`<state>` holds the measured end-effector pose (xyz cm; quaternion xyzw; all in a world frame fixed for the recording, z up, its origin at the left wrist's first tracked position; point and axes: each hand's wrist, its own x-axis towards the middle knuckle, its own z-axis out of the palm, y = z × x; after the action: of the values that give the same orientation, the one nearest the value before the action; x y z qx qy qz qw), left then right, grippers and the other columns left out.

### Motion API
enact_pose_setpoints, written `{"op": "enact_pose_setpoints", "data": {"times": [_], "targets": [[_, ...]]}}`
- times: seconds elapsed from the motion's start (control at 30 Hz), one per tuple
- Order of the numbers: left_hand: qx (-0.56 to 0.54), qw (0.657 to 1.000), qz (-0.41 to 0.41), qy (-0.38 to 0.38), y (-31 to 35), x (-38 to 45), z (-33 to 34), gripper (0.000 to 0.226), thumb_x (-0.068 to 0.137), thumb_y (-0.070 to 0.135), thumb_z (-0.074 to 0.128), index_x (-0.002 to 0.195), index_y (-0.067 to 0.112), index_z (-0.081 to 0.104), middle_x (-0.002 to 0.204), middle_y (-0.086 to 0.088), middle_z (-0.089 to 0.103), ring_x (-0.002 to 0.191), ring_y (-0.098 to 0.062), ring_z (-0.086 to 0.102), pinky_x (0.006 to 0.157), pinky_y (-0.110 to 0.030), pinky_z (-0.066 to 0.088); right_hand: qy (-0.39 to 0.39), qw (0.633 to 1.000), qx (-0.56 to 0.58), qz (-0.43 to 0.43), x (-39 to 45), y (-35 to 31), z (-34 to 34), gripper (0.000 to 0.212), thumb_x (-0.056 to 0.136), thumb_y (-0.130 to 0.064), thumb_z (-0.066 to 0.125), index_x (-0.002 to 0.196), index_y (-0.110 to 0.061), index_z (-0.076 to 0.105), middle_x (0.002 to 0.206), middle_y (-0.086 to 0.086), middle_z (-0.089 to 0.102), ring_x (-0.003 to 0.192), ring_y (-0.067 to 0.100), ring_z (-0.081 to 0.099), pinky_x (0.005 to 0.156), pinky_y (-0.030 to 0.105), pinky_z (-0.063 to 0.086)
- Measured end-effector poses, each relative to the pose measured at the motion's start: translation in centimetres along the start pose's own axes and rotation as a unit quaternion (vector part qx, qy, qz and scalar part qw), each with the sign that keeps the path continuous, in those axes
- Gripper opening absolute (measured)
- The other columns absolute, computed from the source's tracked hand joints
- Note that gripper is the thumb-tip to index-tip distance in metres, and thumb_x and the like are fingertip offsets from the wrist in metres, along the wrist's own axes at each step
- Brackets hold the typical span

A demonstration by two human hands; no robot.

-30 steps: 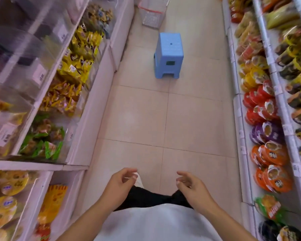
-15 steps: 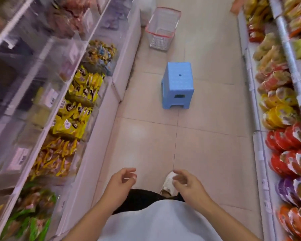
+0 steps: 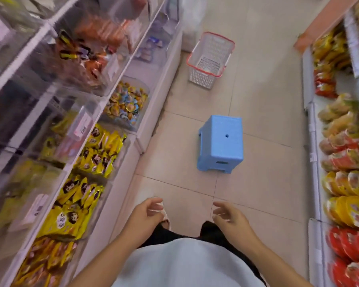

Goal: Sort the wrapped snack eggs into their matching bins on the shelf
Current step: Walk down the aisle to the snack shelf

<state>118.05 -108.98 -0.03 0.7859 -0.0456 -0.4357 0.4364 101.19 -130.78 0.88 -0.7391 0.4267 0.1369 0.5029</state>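
Note:
My left hand and my right hand hang in front of my waist over the aisle floor, fingers loosely curled, holding nothing. On the left shelf a clear bin holds several small wrapped snack eggs in orange, yellow and blue wrappers. Nearer bins hold yellow snack packets. Both hands are well short of the egg bin.
A blue plastic stool stands in the middle of the aisle ahead. Beyond it a white basket with a red rim sits on the tiled floor. The right shelf carries rows of bowl noodles and bagged snacks.
The view has moved forward along the aisle and tilted up; the stool and basket look closer. Both hands stay held in front, holding nothing.

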Motion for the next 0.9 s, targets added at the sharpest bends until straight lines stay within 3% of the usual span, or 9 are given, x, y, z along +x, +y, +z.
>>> {"op": "enact_pose_setpoints", "data": {"times": [0.1,0.2,0.47,0.57,0.67,0.8,0.9], "targets": [[0.007,1.0,0.016,0.005,4.4,5.4,-3.9,0.033,0.09,0.011,0.066,0.116,0.03,0.063,0.105,0.006,0.069,0.093,-0.006,0.065,0.067,-0.011,0.051,0.0,1.0,0.0,-0.008,4.8,-4.8,-0.7,0.036,0.092,-0.023,0.063,0.125,-0.035,0.06,0.105,-0.017,0.07,0.094,-0.01,0.063,0.085,0.011,0.049],[0.013,0.999,0.025,0.016,8.7,10.2,-7.0,0.033,0.089,0.009,0.068,0.118,0.026,0.064,0.104,0.003,0.07,0.096,-0.01,0.065,0.078,-0.019,0.051,0.0,1.0,0.015,-0.013,8.9,-9.1,-1.1,0.034,0.092,-0.026,0.062,0.123,-0.039,0.059,0.1,-0.021,0.071,0.094,-0.012,0.063,0.076,0.003,0.043],[-0.006,0.998,0.009,0.064,15.9,21.1,-9.3,0.034,0.089,0.006,0.067,0.117,0.024,0.063,0.106,0.002,0.068,0.097,-0.014,0.064,0.077,-0.02,0.05,-0.042,0.999,-0.003,-0.02,22.3,-16.9,-5.1,0.033,0.09,-0.024,0.067,0.121,-0.034,0.061,0.104,-0.014,0.068,0.091,-0.007,0.064,0.085,0.016,0.05],[-0.029,0.994,0.004,0.109,18.7,24.5,-10.0,0.034,0.088,0.006,0.068,0.116,0.027,0.065,0.104,0.003,0.07,0.096,-0.011,0.065,0.08,-0.025,0.054,-0.065,0.996,-0.043,-0.041,27.6,-19.7,-7.8,0.032,0.09,-0.021,0.065,0.121,-0.03,0.064,0.099,-0.015,0.07,0.088,-0.007,0.064,0.079,0.009,0.047],[-0.036,0.993,0.003,0.117,20.8,27.7,-11.0,0.035,0.088,0.009,0.07,0.116,0.03,0.063,0.103,0.007,0.071,0.089,0.0,0.065,0.075,-0.012,0.049,-0.086,0.991,-0.084,-0.059,32.3,-22.6,-10.2,0.029,0.091,-0.02,0.063,0.119,-0.029,0.064,0.096,-0.015,0.071,0.089,-0.006,0.064,0.077,0.007,0.045],[-0.06,0.989,-0.004,0.138,23.2,32.1,-12.2,0.036,0.088,0.006,0.068,0.117,0.026,0.062,0.104,0.005,0.069,0.094,-0.003,0.064,0.079,-0.014,0.049,-0.119,0.982,-0.125,-0.073,37.6,-27.5,-11.5,0.025,0.093,-0.025,0.062,0.116,-0.036,0.063,0.095,-0.017,0.07,0.094,0.002,0.065,0.082,0.017,0.048],[-0.082,0.985,-0.029,0.15,23.8,35.3,-13.4,0.036,0.086,0.001,0.068,0.113,0.024,0.062,0.104,0.004,0.067,0.093,-0.005,0.063,0.072,-0.01,0.047,-0.176,0.96,-0.196,-0.091,41.8,-31.5,-10.7,0.029,0.095,-0.03,0.059,0.125,-0.031,0.06,0.099,-0.017,0.067,0.089,-0.001,0.061,0.074,0.009,0.043]]}}
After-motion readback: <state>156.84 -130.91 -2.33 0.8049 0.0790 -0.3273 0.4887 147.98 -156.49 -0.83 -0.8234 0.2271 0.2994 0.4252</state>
